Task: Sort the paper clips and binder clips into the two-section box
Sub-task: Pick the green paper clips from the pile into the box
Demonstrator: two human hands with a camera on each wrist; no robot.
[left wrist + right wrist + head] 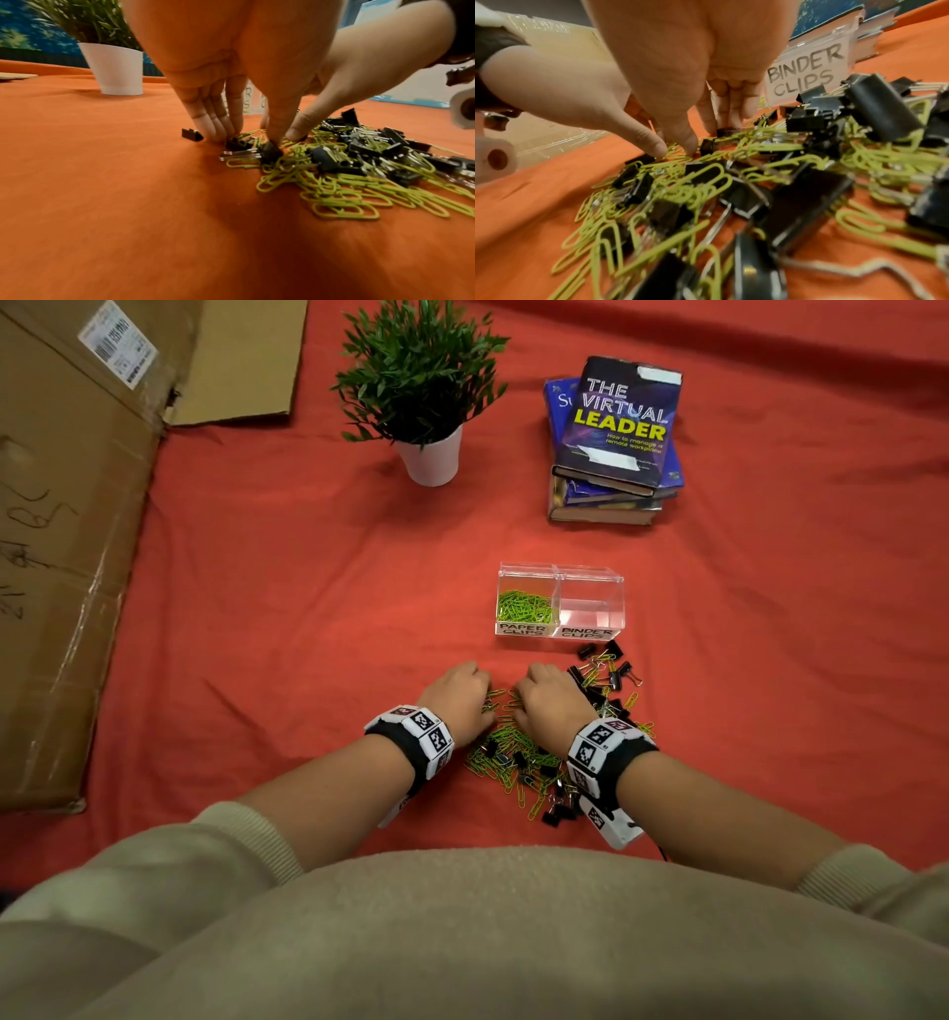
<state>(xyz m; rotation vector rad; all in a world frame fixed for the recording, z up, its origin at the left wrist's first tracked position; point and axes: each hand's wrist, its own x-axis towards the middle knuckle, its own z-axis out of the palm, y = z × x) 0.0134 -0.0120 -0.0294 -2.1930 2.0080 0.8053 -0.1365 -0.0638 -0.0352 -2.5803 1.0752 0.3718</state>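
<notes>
- My left hand and right hand sit fingertips-down on the clip pile — what they grip, I cannot tell.
- The box lies straight ahead, toward the cloth's far edge — nearer my right.

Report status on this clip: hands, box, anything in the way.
Left hand and right hand down in the mixed clip pile, grasp unclear. Box: paper clips in, binder section bare. Nothing in the way.
</notes>
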